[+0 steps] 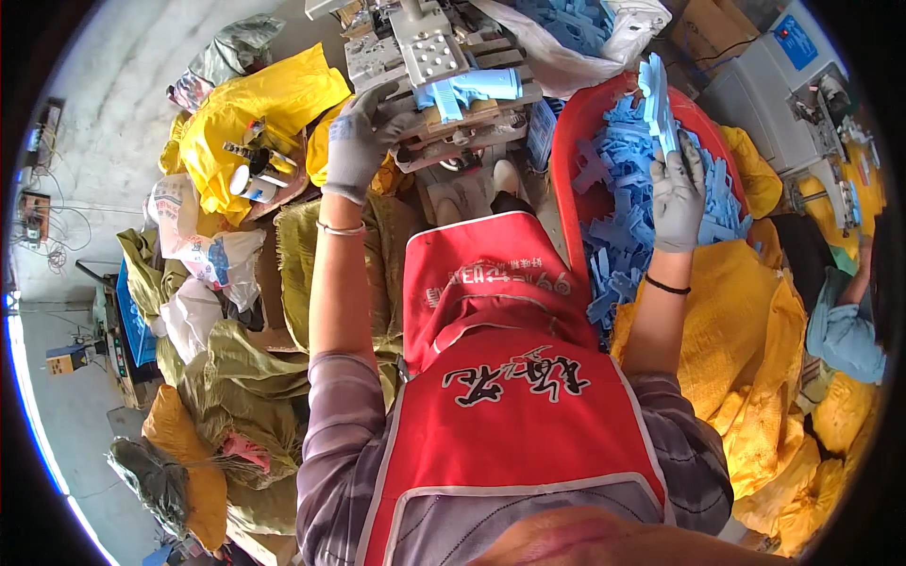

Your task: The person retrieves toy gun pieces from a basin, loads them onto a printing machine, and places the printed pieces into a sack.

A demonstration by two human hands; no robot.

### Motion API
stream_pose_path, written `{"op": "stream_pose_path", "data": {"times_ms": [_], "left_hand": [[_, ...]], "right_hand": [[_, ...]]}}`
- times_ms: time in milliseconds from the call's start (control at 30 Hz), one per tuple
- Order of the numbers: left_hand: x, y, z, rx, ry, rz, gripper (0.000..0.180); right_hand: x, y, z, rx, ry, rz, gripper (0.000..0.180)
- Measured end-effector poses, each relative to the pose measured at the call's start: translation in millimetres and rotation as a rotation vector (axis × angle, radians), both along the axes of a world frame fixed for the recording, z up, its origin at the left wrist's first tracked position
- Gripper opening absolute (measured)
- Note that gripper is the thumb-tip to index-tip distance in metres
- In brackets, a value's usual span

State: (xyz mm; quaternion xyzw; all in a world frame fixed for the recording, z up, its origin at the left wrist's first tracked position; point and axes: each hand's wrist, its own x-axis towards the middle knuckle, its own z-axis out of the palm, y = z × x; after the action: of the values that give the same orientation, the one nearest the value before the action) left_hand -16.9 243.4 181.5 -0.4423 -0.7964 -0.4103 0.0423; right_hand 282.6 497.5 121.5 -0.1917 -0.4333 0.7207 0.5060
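My left hand (363,141), in a grey glove, is at the left side of the machine's bed (415,156). Its fingers are spread with nothing visible between them; whether they touch the metal I cannot tell. A light blue plastic toy pistol (477,89) lies on the bed beneath the machine's drilled metal head (434,55). On the right, my gloved right hand (678,193) grips a second light blue toy pistol part (653,99) by its lower end, its long body pointing up. That hand is over a red tub (563,174) heaped with similar blue pieces (628,179).
Behind the machine, more blue parts (571,26) lie beside a white sack (557,71). A yellow sack (274,94) carries a white cup (253,184) at left. Orange sacks (727,340) flank my right arm. Another person's sleeve (845,325) shows at far right.
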Motion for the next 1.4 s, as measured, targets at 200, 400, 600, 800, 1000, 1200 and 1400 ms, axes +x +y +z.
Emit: {"op": "stream_pose_path", "data": {"times_ms": [200,400,600,800,1000,1200,1400], "left_hand": [[-10,20,2,-0.114,-0.068,-0.057,0.046],[-19,21,4,-0.050,0.129,-0.174,0.043],[-9,-17,3,0.106,-0.019,0.077,0.036],[-12,-137,-55,0.198,-0.160,0.383,0.034],[3,-232,-105,0.136,-0.240,0.634,0.031],[19,-252,-122,0.150,-0.297,0.668,0.033],[11,-251,-152,-0.044,-0.267,0.639,0.028]], "right_hand": [[3,-5,-4,-0.013,0.017,0.037,0.032],[-12,-11,0,-0.044,-0.011,0.084,0.033],[-79,-17,26,0.173,-0.204,0.320,0.035],[-150,-23,30,0.654,-0.441,0.551,0.038],[-167,-19,50,1.130,-0.569,0.583,0.037],[-133,53,36,0.798,-0.526,0.463,0.027],[-68,76,-106,1.196,-1.527,0.830,0.029]]}}
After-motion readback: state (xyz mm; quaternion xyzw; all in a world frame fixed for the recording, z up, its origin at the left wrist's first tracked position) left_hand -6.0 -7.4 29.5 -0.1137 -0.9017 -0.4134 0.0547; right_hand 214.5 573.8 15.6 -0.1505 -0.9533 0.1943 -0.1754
